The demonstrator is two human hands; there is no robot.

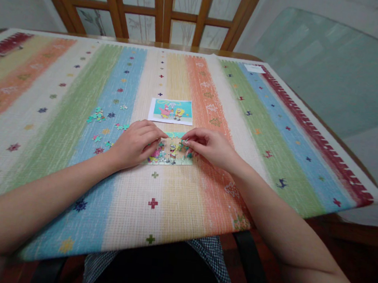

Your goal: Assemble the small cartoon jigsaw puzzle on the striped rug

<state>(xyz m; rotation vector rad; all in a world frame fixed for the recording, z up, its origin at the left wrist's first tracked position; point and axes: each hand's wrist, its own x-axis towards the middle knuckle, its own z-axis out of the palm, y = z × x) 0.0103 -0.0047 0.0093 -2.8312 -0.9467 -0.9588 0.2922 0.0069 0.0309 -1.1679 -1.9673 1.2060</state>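
Observation:
A partly assembled jigsaw puzzle (172,154) with a yellow cartoon sponge figure lies flat on the table, between my two hands. My left hand (139,142) rests over its left side, fingers bent and fingertips against the upper left part, covering some of the picture. At the puzzle's upper right, my right hand (209,146) has thumb and forefinger pinched on a small teal puzzle piece (183,144), mostly hidden by the fingertips. Just behind the puzzle lies a printed reference picture (172,111) showing a pink starfish figure and the sponge figure.
Loose puzzle pieces (96,115) are scattered left of my left hand, with several more (97,138) nearer me. A striped tablecloth (132,208) covers the table. A white paper slip (254,68) lies at the far right. Wooden glazed doors (164,10) stand behind the table.

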